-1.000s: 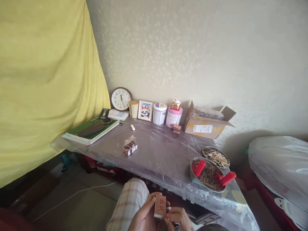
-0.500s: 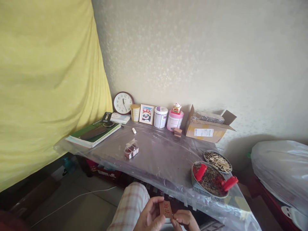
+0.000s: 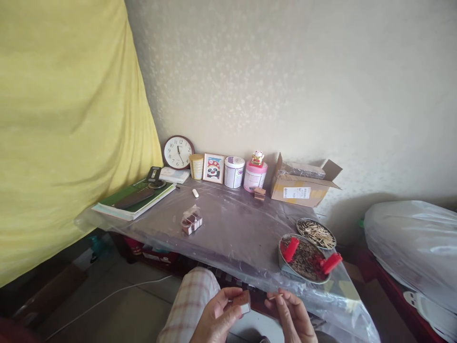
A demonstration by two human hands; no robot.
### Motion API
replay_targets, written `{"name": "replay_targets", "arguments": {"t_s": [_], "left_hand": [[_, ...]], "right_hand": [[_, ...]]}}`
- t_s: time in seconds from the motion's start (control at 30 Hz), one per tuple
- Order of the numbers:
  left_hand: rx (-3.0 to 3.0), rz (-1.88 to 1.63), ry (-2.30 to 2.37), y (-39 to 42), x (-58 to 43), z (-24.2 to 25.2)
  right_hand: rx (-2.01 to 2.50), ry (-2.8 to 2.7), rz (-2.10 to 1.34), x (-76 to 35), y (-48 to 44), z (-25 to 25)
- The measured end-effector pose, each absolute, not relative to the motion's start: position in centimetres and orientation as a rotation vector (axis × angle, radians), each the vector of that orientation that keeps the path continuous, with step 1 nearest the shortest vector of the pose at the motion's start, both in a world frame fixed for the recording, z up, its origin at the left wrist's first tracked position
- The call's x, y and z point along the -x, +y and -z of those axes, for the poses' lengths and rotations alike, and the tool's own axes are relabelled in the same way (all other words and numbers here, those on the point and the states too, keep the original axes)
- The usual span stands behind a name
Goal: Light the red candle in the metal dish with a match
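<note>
At the bottom of the view, in front of the table, my left hand (image 3: pixel 216 317) is closed around a small reddish-brown matchbox (image 3: pixel 242 300), thumb on its top. My right hand (image 3: pixel 291 314) sits just to the right of it, apart from the box, with thumb and forefinger pinching a thin matchstick (image 3: pixel 275 297). Both hands hover above my lap, where a plaid trouser leg (image 3: pixel 191 300) shows. On the table's right end stand a round tin of used matches with red pieces (image 3: pixel 303 259) and a tin of pale matchsticks (image 3: pixel 316 233).
The plastic-covered table (image 3: pixel 232 228) carries a wrapped pack of matchboxes (image 3: pixel 191 221), books with a phone (image 3: pixel 137 197), a clock (image 3: pixel 177 151), a framed picture, jars, and an open cardboard box (image 3: pixel 302 186). A yellow curtain hangs left; a plastic-wrapped bundle (image 3: pixel 414 247) lies right.
My right hand has drawn away from the matchbox to the right, now pinching a matchstick. The box has turned in my left hand so its printed face no longer shows.
</note>
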State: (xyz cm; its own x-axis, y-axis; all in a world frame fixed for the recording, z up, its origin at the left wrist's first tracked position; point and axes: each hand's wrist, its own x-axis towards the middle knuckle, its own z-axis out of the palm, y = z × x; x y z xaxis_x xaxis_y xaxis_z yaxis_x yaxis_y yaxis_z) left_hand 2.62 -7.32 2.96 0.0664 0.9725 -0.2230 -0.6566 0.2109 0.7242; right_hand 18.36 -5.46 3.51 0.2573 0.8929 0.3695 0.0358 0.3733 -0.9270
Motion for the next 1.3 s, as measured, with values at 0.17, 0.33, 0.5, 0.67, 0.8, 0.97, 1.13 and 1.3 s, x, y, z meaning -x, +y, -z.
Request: {"name": "replay_targets", "arguments": {"t_s": [0.17,0.33,0.5,0.67,0.8,0.97,1.13,1.3], "left_hand": [[-0.551,-1.304,0.757,-7.6,-2.7,-5.4],[-0.584,-1.348,0.800,-7.5,-3.3,-6.4],[-0.633,-1.372,0.765,-7.8,-3.9,-7.2],[-0.630,-1.364,0.782,-8.2,-4.0,-8.0],[-0.629,-1.387,0.813,-7.9,-3.9,-7.7],[-0.688,-1.407,0.803,-8.1,-4.3,-8.3],[-0.765,-1.404,0.838,-8.7,-4.1,-8.9],[-0.667,-1.378,0.879,-8.6,-3.8,-8.1]], "right_hand": [[1.059,-1.134,-0.719,-17.8,-6.0,-4.7],[0.990,-1.291,-0.485,-17.5,-6.8,-5.5],[0.885,-1.559,-0.197,-17.9,-7.0,-5.7],[0.835,-1.668,-0.072,-18.5,-7.1,-6.5],[0.834,-1.573,-0.038,-18.9,-8.1,-8.7],[0.729,-1.670,0.091,-19.2,-7.5,-8.1],[1.102,-1.543,0.101,-21.2,-3.5,-4.4],[1.120,-1.315,-0.122,-22.3,-3.6,-5.2]]}}
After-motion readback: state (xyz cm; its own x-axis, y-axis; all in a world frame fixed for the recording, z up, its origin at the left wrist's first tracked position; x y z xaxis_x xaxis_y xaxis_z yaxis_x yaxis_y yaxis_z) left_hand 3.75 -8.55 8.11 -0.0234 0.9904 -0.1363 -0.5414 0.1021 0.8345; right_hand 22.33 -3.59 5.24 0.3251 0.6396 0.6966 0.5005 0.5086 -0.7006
